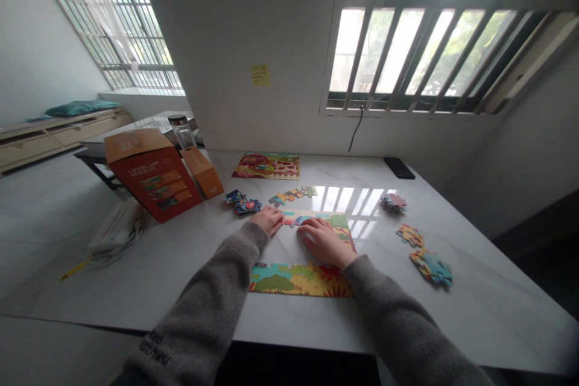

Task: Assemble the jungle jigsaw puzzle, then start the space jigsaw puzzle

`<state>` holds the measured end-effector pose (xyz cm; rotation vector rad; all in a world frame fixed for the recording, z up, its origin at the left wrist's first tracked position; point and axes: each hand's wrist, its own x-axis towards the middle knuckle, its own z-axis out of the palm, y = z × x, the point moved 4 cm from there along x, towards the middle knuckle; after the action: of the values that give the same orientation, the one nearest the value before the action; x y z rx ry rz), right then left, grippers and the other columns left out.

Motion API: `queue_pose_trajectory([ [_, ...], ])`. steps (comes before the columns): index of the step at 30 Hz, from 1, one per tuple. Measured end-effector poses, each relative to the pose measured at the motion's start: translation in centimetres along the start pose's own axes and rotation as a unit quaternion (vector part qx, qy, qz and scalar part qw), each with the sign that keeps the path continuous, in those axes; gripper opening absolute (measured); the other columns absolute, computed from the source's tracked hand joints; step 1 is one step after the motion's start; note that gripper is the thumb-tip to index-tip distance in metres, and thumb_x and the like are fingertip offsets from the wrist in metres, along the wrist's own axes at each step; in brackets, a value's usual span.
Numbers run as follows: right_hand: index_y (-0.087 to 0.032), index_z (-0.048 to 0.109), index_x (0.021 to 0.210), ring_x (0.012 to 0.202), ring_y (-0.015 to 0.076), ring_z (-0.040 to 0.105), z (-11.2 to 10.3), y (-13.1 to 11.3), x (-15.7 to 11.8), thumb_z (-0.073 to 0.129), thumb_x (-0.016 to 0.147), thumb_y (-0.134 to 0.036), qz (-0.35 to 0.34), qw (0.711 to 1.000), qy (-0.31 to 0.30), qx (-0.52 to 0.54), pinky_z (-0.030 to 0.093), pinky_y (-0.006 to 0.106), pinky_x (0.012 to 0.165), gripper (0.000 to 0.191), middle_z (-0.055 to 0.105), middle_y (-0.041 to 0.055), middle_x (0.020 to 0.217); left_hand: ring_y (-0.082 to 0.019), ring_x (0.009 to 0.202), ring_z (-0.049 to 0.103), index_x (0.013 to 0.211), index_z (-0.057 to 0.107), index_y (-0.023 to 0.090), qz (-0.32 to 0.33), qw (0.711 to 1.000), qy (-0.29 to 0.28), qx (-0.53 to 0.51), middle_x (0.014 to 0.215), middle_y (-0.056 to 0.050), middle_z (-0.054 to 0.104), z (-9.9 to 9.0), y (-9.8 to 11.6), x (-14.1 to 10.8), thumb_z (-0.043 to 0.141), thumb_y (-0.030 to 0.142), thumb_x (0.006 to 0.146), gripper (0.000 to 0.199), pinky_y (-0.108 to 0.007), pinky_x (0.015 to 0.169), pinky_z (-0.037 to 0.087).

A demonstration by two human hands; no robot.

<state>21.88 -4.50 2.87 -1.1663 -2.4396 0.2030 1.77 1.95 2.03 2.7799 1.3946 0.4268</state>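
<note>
A partly joined jigsaw puzzle [289, 282] lies on the table in front of me, with its bottom row, right side and top row laid out around bare tabletop. My left hand [270, 220] is at the left end of the top row, fingers bent and closed on a puzzle piece [288, 217] there. Over the right part of the frame rests my right hand [326, 241]. Its fingers are somewhat apart, their tips touching the top row beside a blue patch. The palm and sleeve hide some of the right side.
Loose pieces lie behind the puzzle [294, 195], in a dark pile [246, 204] at left, and in piles [432, 266] at right. A finished farm puzzle [266, 166] lies farther back. Red puzzle box [158, 184], glass bottle [181, 132], cable [113, 256] at left; phone [398, 168] at right.
</note>
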Motion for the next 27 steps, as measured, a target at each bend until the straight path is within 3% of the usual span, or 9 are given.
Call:
queue_pose_trajectory([
  [8, -0.024, 0.065, 0.116, 0.114, 0.0243, 0.051, -0.2, -0.2, 0.0, 0.056, 0.094, -0.016, 0.001, 1.000, 0.004, 0.003, 0.042, 0.043, 0.102, 0.026, 0.062, 0.0082, 0.120, -0.025, 0.111, 0.057, 0.100, 0.071, 0.018, -0.035, 0.999, -0.018, 0.032, 0.114, -0.010, 0.068, -0.8, 1.1, 0.1, 0.053, 0.024, 0.096, 0.019, -0.037, 0.097, 0.049],
  [15, -0.024, 0.065, 0.117, 0.114, 0.0249, 0.051, -0.1, -0.1, 0.0, 0.056, 0.093, -0.016, -0.004, 1.000, 0.002, 0.004, 0.043, 0.043, 0.102, 0.027, 0.062, 0.0086, 0.120, -0.024, 0.110, 0.058, 0.097, 0.071, 0.020, -0.023, 0.999, -0.022, 0.007, 0.113, -0.009, 0.067, -0.4, 1.0, 0.0, 0.056, 0.020, 0.092, 0.016, -0.037, 0.098, 0.049],
  [21, -0.024, 0.065, 0.117, 0.114, 0.0252, 0.051, -0.3, -0.2, 0.0, 0.057, 0.093, -0.016, -0.001, 1.000, 0.002, 0.008, 0.042, 0.044, 0.102, 0.026, 0.062, 0.0087, 0.121, -0.024, 0.110, 0.060, 0.104, 0.071, 0.019, -0.036, 0.995, 0.045, -0.083, 0.115, -0.009, 0.067, -1.3, -1.2, -0.8, 0.059, 0.023, 0.089, 0.020, -0.036, 0.101, 0.048],
  [24, -0.023, 0.066, 0.116, 0.114, 0.0250, 0.051, -0.4, -0.3, 0.0, 0.057, 0.092, -0.015, -0.001, 1.000, -0.004, 0.017, 0.042, 0.043, 0.102, 0.027, 0.062, 0.0085, 0.122, -0.022, 0.099, 0.063, 0.105, 0.071, 0.018, -0.044, 0.990, 0.088, -0.098, 0.102, -0.008, 0.070, -2.0, -2.5, -1.9, 0.056, 0.022, 0.089, 0.021, -0.036, 0.096, 0.049],
  [27, -0.023, 0.066, 0.117, 0.111, 0.0242, 0.054, -0.6, 0.5, 0.6, 0.057, 0.093, -0.019, 0.016, 0.999, -0.003, 0.040, 0.042, 0.042, 0.100, 0.026, 0.064, 0.0080, 0.117, -0.020, 0.088, 0.064, 0.102, 0.071, 0.018, -0.045, 0.989, 0.077, -0.121, 0.091, -0.006, 0.071, -1.8, -2.9, -3.1, 0.053, 0.021, 0.089, 0.023, -0.033, 0.089, 0.051],
])
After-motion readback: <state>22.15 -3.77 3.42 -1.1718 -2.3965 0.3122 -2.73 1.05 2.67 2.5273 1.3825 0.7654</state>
